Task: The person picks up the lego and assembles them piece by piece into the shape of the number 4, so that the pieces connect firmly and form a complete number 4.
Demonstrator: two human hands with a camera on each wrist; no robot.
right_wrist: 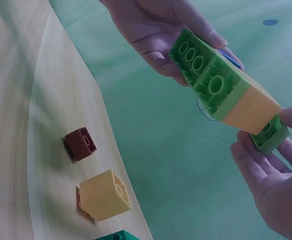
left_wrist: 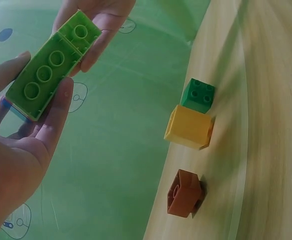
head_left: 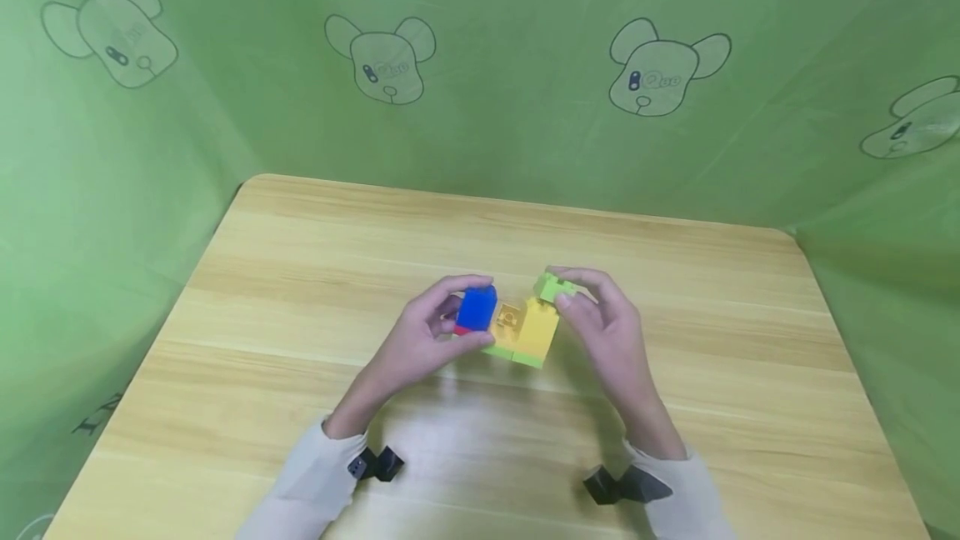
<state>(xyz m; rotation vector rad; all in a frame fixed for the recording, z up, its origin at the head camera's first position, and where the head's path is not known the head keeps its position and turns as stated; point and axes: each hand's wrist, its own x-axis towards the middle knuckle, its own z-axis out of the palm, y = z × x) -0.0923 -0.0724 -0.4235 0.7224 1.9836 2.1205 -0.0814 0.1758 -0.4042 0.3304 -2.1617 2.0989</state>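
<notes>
My left hand (head_left: 423,330) grips the left end of a toy-brick assembly, fingers behind it and thumb along the near side. The assembly has a blue brick (head_left: 477,308) over a red brick (head_left: 462,330), a tall yellow brick (head_left: 538,329) at the right, and a light-green base (head_left: 527,358). The base's hollow underside shows in both wrist views. With my right hand (head_left: 613,332) I pinch a small light-green brick (head_left: 553,287) at the top of the yellow brick. In the right wrist view this small brick (right_wrist: 273,134) juts past the yellow one; whether it is seated cannot be told.
Loose bricks stand on the wooden table (head_left: 300,257): a dark-green brick (left_wrist: 199,95), a yellow brick (left_wrist: 188,126) and a brown brick (left_wrist: 185,195). They do not show in the head view. Green curtains (head_left: 525,148) hang behind the table and at both sides.
</notes>
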